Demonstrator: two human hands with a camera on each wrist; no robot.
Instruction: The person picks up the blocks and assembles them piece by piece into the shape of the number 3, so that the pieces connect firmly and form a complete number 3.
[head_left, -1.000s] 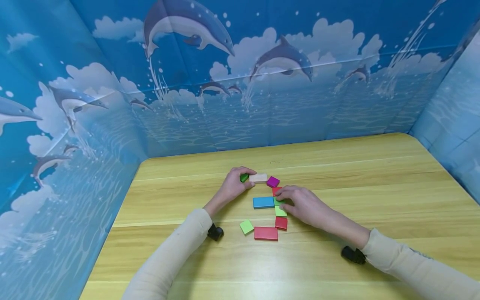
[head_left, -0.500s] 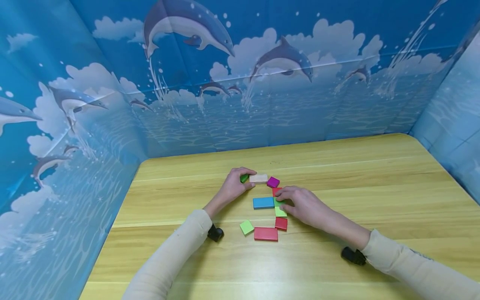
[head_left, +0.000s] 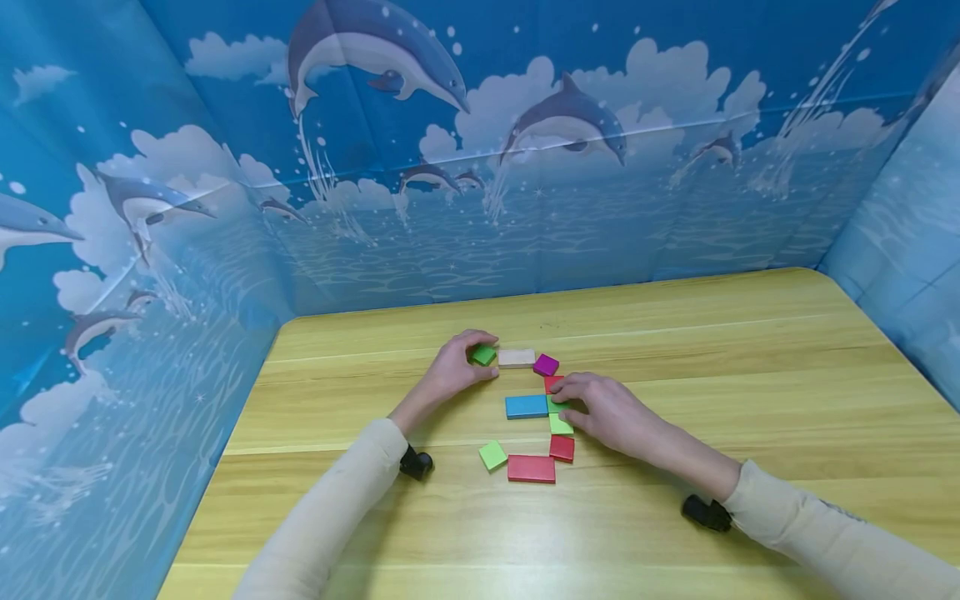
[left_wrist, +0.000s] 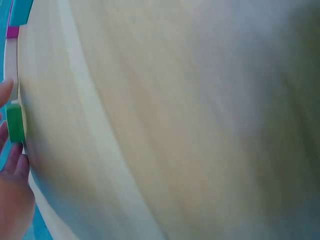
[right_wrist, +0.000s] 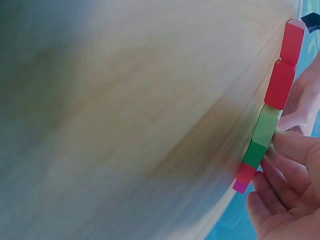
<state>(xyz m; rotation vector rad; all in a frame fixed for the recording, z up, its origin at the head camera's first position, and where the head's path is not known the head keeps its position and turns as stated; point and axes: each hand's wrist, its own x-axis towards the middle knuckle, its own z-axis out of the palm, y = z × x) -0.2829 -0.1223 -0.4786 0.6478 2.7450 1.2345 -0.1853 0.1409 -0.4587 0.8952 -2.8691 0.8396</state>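
In the head view, my left hand (head_left: 450,367) is spread around a dark green block (head_left: 483,356), thumb and forefinger apart on either side. The left wrist view shows fingers at one end of that green block (left_wrist: 15,123). Just right of it lies an off-white block (head_left: 517,358), followed by a purple block (head_left: 546,365). My right hand (head_left: 618,417) touches the column of blocks with extended fingertips, at a green block (head_left: 557,404) and a lime block (head_left: 561,424). A small red block (head_left: 553,383) shows partly behind those fingers. From the column, a blue block (head_left: 527,407) juts left.
A red square block (head_left: 562,448) continues the column downward, with a long red block (head_left: 532,468) beside it. At lower left lies a tilted lime block (head_left: 492,455). The wooden table (head_left: 720,358) is bordered by a dolphin-print curtain (head_left: 540,225).
My left hand has drawn left, away from the off-white block, with its fingers wider apart, uncovering more of the dark green block. My right hand has stayed in place.
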